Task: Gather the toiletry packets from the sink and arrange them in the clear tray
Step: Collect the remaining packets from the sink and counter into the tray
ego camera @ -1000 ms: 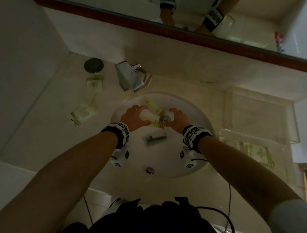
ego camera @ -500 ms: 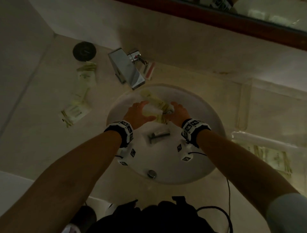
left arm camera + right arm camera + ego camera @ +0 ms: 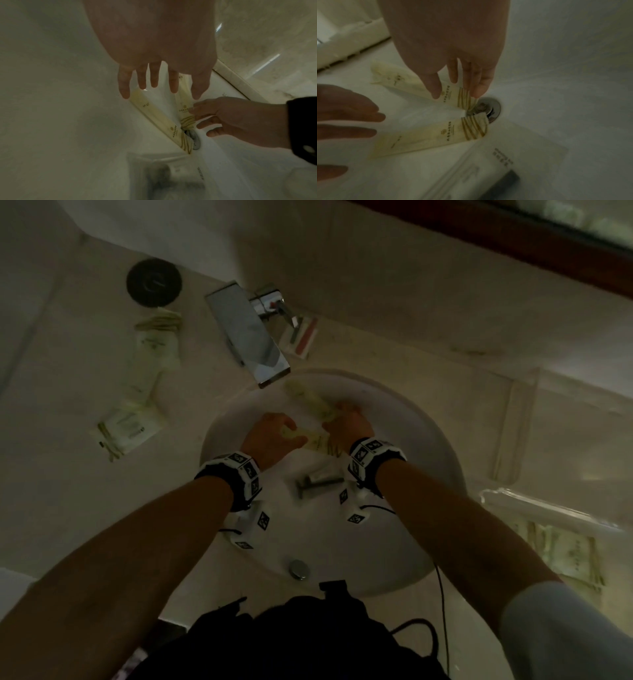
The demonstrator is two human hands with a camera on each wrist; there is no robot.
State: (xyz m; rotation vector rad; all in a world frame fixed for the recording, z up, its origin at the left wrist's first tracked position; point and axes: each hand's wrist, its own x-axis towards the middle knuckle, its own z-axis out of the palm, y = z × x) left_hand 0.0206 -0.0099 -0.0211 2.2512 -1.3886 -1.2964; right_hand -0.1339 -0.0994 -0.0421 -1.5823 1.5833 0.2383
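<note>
Two pale yellow toiletry packets lie in the white sink (image 3: 404, 460), their striped ends meeting at the drain (image 3: 491, 108). My left hand (image 3: 274, 433) (image 3: 159, 92) hangs over the near packet (image 3: 315, 441) (image 3: 154, 116) (image 3: 436, 135), fingers straight and spread, tips at its upper end. My right hand (image 3: 349, 422) (image 3: 457, 92) pinches the striped end of the far packet (image 3: 308, 398) (image 3: 399, 79) (image 3: 184, 106) between thumb and fingertips. The clear tray (image 3: 513, 433) stands on the counter to the right.
A clear razor packet (image 3: 318, 481) (image 3: 488, 169) lies lower in the basin. The chrome faucet (image 3: 250, 333) overhangs the back rim. More yellow packets (image 3: 130, 426) and a black disc (image 3: 154, 282) sit on the left counter. Other packets (image 3: 565, 553) lie near the tray.
The head view has swung lower and left, so the tray slid toward the right edge. My right hand has reached a little further back onto the far packet; the left stays over the near one.
</note>
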